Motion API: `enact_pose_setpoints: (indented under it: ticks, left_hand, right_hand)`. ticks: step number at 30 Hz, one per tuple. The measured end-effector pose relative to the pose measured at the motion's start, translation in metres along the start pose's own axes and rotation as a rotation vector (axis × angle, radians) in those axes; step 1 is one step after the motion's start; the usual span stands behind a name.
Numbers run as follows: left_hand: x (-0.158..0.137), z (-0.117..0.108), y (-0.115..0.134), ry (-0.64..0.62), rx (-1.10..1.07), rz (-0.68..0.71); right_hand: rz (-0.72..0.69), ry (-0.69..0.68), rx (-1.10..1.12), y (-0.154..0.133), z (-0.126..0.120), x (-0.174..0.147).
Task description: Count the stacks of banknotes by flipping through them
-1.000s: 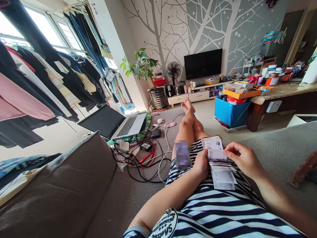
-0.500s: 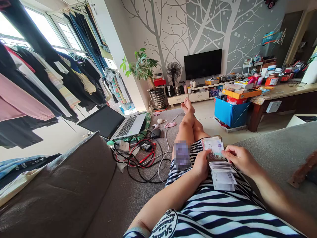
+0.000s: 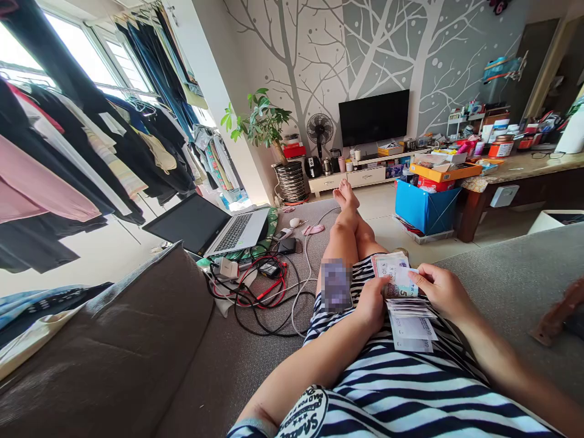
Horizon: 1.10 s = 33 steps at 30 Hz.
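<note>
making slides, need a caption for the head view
Left hand and right hand hold banknotes over a striped garment.

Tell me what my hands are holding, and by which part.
Banknotes: your left hand grips them at the left edge, and your right hand pinches a note near its upper right corner.

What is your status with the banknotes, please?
Left hand: grip on banknotes. Right hand: pinching one near its edge. Cables lie apart from both hands.

Navy-white striped clothing (image 3: 410,389) bears a round, black-lettered white patch (image 3: 309,412).
</note>
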State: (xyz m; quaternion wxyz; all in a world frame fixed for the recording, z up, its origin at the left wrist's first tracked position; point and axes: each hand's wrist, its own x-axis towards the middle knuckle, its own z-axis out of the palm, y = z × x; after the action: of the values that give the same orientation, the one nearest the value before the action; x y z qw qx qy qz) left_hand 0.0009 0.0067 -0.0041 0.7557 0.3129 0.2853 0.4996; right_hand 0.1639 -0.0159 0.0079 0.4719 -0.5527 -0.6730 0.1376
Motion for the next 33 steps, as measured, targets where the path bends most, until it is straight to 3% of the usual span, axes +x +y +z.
enact_pose_setpoints:
  ticks: [5,10,33]
  left_hand:
    - [0.002,0.000,-0.002,0.041,-0.035,-0.045]
    - [0.000,0.001,0.000,0.008,-0.022,0.000]
    - [0.001,0.001,0.000,-0.020,0.018,-0.019]
  right_hand:
    - [-0.036,-0.033,0.066,-0.006,-0.005,-0.002]
    - [-0.059,-0.125,0.141,-0.012,-0.011,-0.005]
    - [-0.049,-0.159,0.160,-0.017,-0.017,-0.007]
